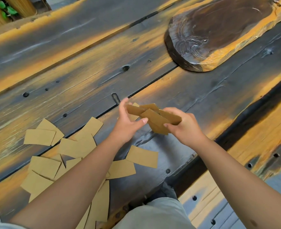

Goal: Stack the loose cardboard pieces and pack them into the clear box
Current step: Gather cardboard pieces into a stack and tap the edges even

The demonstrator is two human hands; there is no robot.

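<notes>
Above table (202,100), 2 hands clasping stack (154,118)

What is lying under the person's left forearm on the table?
Loose cardboard pieces lie scattered on the wooden table under the left forearm. The forearm covers parts of several pieces, so their number cannot be told.

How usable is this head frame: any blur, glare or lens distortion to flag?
Head view: wide-angle bending curves the table planks; the far planks look smeared, while both hands and the held cardboard bundle stay fairly sharp; soft sheen on the dark wood, no blown-out glare; the clear box is not in view.
</notes>
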